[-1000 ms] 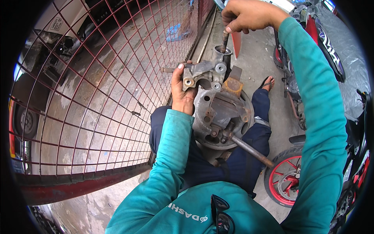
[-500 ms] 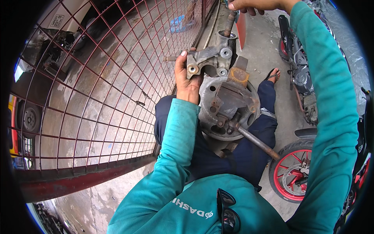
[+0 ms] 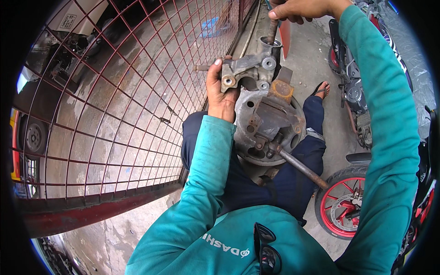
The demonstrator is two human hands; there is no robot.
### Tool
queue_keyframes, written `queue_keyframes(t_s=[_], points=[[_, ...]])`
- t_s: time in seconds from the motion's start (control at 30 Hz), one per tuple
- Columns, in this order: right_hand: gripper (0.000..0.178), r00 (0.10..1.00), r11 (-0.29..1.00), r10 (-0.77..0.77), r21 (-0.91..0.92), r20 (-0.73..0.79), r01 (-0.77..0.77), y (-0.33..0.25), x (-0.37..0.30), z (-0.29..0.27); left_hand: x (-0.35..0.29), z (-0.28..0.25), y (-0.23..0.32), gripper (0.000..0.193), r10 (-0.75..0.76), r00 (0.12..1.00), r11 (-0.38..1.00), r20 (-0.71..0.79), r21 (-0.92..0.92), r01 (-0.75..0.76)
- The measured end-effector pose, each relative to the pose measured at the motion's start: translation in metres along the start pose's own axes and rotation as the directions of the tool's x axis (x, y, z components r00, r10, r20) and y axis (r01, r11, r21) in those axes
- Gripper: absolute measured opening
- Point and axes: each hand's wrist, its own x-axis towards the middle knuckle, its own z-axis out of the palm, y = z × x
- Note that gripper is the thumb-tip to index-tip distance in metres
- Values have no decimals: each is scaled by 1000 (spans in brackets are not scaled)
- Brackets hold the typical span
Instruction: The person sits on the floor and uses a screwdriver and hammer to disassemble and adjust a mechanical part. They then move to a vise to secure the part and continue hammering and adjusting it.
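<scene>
My left hand (image 3: 222, 96) is closed around a grey metal casting (image 3: 252, 66) with bolt holes and a round open bore at its upper right. A thin rusty pin or bolt (image 3: 200, 68) sticks out to the left beside that hand. At the upper edge my right hand (image 3: 305, 9) grips the top of a rusty metal rod (image 3: 272, 32); its lower end stands in the bore's mouth. The casting is held over the far side of a rusty bench vise (image 3: 275, 117). Whether it touches the vise, I cannot tell. The vise handle (image 3: 305, 167) slants toward my right thigh.
The vise sits on a wheel rim (image 3: 243, 130) between my legs. A red wire-mesh fence (image 3: 123, 96) runs close along the left. Motorcycles stand on the right, one with a red-spoked wheel (image 3: 341, 201). Sunglasses (image 3: 268, 247) hang on my shirt.
My right hand has come slightly lower, and the rod stands more upright in the bore. The casting in my left hand has shifted a little to the right.
</scene>
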Motion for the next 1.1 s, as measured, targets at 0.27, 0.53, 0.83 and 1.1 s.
queue_keyframes(t_s=[0.27,0.53,0.83,1.1], points=[[38,999,999,36,34,-16,-36,3,2,7,-2,2,-1,25,4,1000,999,-8,41,-4],[41,1000,996,18,89,-4,-18,33,7,25,-2,4,-2,34,11,999,987,-49,160,-3],[45,979,859,-15,498,-205,118,123,17,157,45,-22,14,37,-69,997,839,-29,539,74],[38,968,516,188,855,-167,47,180,40,327,109,-50,-10,56,-210,977,528,-28,838,138]])
